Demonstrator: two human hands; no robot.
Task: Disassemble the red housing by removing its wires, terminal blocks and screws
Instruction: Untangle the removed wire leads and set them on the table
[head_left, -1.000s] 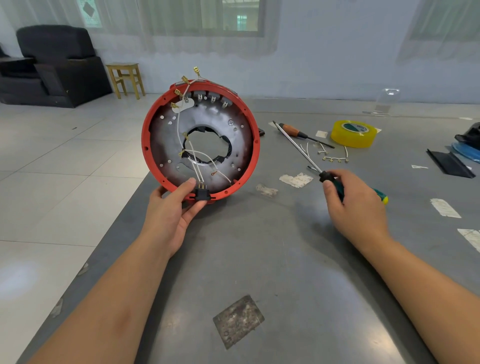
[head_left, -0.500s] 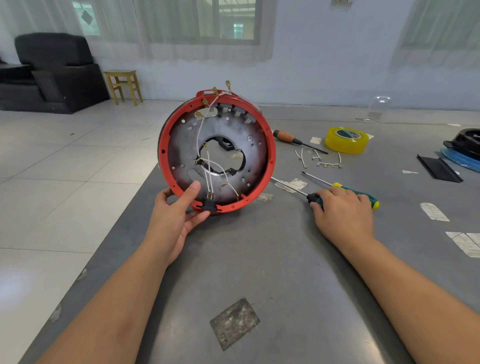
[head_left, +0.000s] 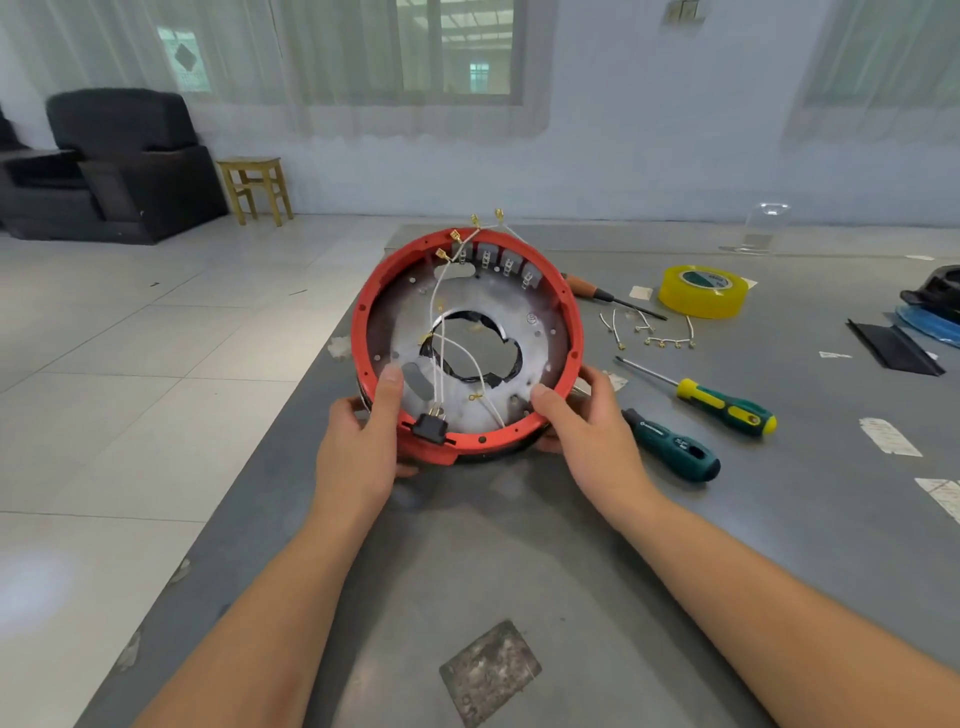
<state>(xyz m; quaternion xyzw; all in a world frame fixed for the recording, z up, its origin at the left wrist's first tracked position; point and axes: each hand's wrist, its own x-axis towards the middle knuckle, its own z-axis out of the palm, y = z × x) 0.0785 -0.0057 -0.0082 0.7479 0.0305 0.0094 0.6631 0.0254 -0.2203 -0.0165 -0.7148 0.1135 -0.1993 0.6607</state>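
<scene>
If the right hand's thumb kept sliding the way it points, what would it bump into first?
The right hand grips the red housing, its thumb pointing up-left across the metal plate. It would probably meet the white wires first, though depth is unclear.

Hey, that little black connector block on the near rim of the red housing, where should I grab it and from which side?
Pinch the black connector block by its two flat sides, coming from the near, lower edge of the red housing. Its white wires run up and inward across the plate, so the outer end is likely freest. The left hand sits closest; the right hand can steady the rim.
</scene>
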